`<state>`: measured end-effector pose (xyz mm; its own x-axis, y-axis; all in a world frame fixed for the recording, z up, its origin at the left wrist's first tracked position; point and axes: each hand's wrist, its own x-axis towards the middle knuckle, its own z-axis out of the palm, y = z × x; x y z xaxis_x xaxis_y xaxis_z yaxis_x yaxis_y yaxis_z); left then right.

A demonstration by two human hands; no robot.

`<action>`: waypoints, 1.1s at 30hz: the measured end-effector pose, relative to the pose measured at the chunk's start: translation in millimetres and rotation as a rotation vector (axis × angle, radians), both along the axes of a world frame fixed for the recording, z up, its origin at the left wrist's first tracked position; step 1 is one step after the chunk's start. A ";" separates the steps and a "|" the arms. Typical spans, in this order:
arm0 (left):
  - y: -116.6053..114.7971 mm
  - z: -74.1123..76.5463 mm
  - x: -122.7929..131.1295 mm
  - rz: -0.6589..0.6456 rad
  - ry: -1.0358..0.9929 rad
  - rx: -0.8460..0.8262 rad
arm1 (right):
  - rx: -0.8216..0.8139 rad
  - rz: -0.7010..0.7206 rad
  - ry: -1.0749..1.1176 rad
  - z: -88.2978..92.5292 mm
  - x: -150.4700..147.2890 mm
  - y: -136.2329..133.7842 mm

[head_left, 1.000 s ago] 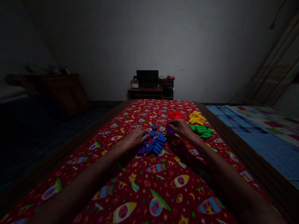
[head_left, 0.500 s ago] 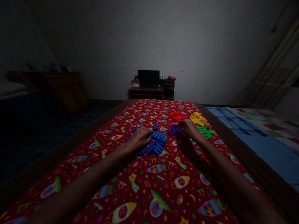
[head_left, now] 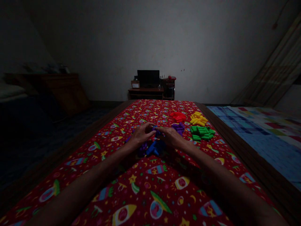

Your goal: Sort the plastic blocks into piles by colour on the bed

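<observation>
- Blue pieces [head_left: 155, 148] in a small heap on the red printed cloth [head_left: 145, 193], just on the near side of the fingers, between the two wrists.
- Lie about equally near the left hand [head_left: 140, 135] and the right hand [head_left: 171, 137], long axes mixed, one slanting from near left to far right.
- Look short, smooth and rod-like, dark with shadow.
- Left thumb and forefinger in an open curve, right fingers stretched to meet them over a bluish-purple bit [head_left: 153, 128]; cannot tell if pinched.
- Beside the left wrist, purple pieces [head_left: 142, 149].
</observation>
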<state>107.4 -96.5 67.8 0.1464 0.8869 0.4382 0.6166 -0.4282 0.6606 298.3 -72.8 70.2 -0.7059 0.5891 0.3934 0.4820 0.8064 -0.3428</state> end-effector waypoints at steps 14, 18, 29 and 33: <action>-2.7 17.6 -9.0 -0.011 -0.061 -0.044 | -0.110 -0.038 0.286 -6.2 -6.5 -5.2; -6.6 20.0 -4.9 -0.081 0.030 -0.080 | -0.005 -0.045 0.233 -2.1 -4.6 -3.9; 11.2 4.0 -56.7 -0.176 0.680 -0.166 | 0.125 -0.580 -0.203 6.8 57.6 34.4; 11.2 3.3 -49.7 -0.123 0.734 -0.199 | 0.094 -0.540 -0.268 1.8 62.3 38.2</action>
<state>57.8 -85.3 71.1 0.4411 0.8971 0.0246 0.8820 -0.4384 0.1726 360.6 -34.6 72.0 -0.3984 0.8629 0.3109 0.8908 0.4448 -0.0927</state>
